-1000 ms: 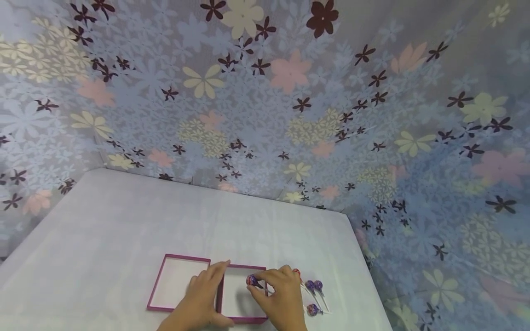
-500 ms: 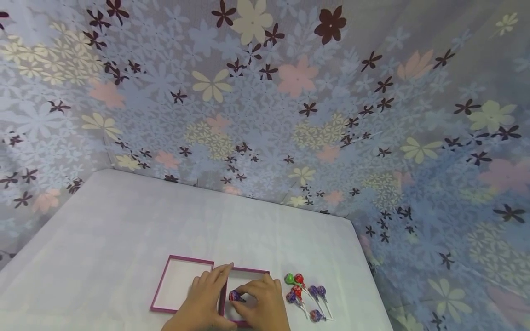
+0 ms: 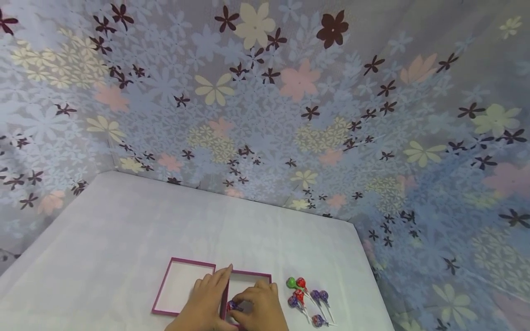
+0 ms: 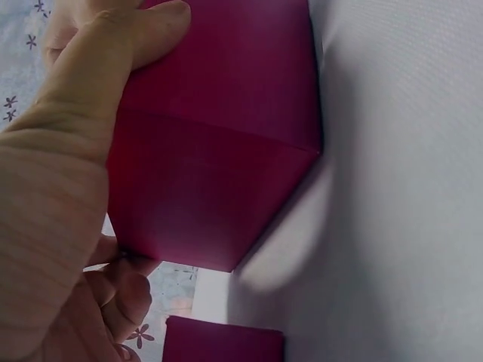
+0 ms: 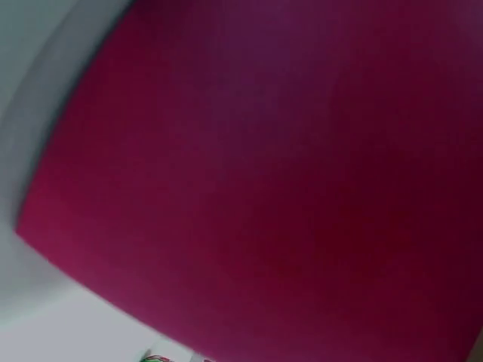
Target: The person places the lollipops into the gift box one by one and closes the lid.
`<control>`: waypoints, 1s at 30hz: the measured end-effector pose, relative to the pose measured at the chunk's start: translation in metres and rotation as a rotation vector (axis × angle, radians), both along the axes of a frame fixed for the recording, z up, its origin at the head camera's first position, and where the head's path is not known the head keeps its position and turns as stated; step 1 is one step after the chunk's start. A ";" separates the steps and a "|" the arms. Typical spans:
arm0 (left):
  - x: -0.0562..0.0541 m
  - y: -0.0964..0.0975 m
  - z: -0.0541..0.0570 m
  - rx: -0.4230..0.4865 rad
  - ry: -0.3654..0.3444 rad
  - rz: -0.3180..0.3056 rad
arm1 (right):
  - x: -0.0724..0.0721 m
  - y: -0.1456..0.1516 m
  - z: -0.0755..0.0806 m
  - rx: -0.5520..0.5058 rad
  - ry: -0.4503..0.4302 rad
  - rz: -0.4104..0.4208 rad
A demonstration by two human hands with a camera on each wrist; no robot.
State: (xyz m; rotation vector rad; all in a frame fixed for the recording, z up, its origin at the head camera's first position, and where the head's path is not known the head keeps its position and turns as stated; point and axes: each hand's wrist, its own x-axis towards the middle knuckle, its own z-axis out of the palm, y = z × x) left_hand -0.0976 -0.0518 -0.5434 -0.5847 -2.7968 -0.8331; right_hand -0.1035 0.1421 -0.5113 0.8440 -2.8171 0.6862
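In the head view my right hand (image 3: 262, 305) pinches a lollipop (image 3: 232, 305) with a purple and red wrapper. The lollipop's head is low inside the right-hand magenta box (image 3: 252, 273), close by its left wall; its stick is hidden by the hand. My left hand (image 3: 203, 301) grips that box along its left side, fingers reaching to the far corner. The left wrist view shows the left thumb (image 4: 158, 34) against the box's outer face (image 4: 234, 83). The box's magenta wall (image 5: 256, 196) fills most of the right wrist view.
A shallow magenta-rimmed tray or lid (image 3: 192, 262) with a white inside lies left of the box. Several lollipops, with a green one (image 3: 291, 282), red ones (image 3: 301, 282) and purple ones (image 3: 324, 296), lie right of the box on the white-covered table (image 3: 198, 220). A flowered cloth (image 3: 265, 115) hangs behind.
My right hand has carried the lollipop left and nearer to me, down into the box by its left wall. The lollipops on the table have come into view. My left hand stays on the box.
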 end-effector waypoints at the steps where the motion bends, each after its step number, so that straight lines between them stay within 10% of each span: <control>1: 0.000 0.000 0.000 -0.005 0.007 -0.005 | 0.000 0.000 0.001 0.008 -0.020 -0.004; 15: 0.004 0.001 0.002 -0.095 -0.061 -0.038 | -0.005 -0.004 0.007 0.027 -0.349 0.008; 30: 0.000 0.003 0.002 -0.045 -0.034 -0.021 | -0.012 -0.007 0.011 0.076 -0.357 0.007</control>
